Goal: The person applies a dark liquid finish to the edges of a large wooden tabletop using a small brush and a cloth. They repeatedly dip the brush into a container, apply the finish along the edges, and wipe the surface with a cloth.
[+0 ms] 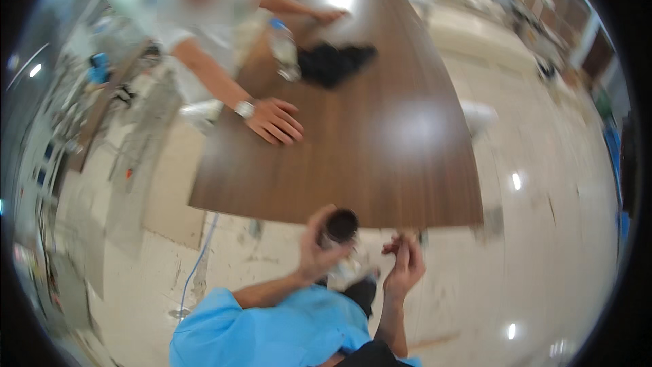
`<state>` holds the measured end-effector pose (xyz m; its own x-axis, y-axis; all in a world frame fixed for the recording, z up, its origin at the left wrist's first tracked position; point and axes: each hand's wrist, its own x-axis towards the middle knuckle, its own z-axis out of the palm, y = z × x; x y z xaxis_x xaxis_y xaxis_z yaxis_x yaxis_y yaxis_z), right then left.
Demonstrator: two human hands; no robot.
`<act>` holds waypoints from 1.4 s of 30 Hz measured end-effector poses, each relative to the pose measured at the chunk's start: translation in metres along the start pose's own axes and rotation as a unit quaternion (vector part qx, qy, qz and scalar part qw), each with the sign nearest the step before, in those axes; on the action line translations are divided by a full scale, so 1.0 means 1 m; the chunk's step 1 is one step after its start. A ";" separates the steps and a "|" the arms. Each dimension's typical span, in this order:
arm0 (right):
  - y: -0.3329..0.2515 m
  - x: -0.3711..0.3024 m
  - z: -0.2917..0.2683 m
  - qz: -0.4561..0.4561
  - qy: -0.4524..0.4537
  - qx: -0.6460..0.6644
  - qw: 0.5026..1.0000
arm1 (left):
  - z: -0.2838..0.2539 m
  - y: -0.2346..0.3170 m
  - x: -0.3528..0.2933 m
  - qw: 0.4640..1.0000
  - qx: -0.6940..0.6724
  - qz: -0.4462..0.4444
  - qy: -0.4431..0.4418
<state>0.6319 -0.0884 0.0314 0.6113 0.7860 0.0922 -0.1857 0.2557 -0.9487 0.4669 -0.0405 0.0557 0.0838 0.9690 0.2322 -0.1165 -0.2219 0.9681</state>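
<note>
In front of the near edge of the table, my left hand (315, 250) is wrapped round a small jar-like container (341, 227) with a dark round top and a clear-looking lower part. Blur hides whether that top is a lid or dark contents. To its right, just off the same edge, is my right hand (405, 264), raised with its fingers drawn together. Whether something small sits between those fingertips I cannot make out. The two hands are apart, and the container is in the left one only.
A brown wooden table (353, 156) stretches away ahead. On it lie a bunched black cloth (335, 64) and a clear bottle with a blue cap (284, 51). Another person's hand (274, 120) rests flat on the left side. A blue cable (200, 264) crosses the tiled floor.
</note>
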 end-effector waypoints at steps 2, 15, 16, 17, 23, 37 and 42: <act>-0.002 0.001 -0.027 0.035 0.060 -0.070 0.995 | -0.003 -0.015 0.005 0.998 -0.055 0.003 -0.034; 0.042 0.037 -0.099 0.021 0.139 -0.261 0.955 | 0.023 -0.035 -0.001 0.990 0.084 -0.077 -0.081; 0.045 0.039 -0.101 0.020 0.136 -0.260 0.956 | 0.027 -0.037 -0.001 0.988 0.102 -0.072 -0.088; 0.048 0.041 -0.101 0.020 0.129 -0.253 0.959 | 0.029 -0.038 0.000 0.987 0.118 -0.064 -0.092; 0.056 0.050 -0.111 0.007 0.122 -0.269 0.955 | 0.036 -0.043 0.004 0.985 0.118 -0.081 -0.100; 0.052 0.058 -0.118 -0.025 0.175 -0.334 0.926 | 0.048 -0.050 0.012 0.979 0.131 -0.096 -0.122; 0.049 0.061 -0.122 -0.070 0.122 -0.348 0.927 | 0.055 -0.051 0.009 0.976 0.145 -0.101 -0.126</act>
<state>0.7535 -0.0966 -0.0463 0.7635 0.6000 0.2389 0.3983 -0.1464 -0.9055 0.5277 -0.0264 0.0132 0.3213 0.9469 0.0136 0.2091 -0.0849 0.9742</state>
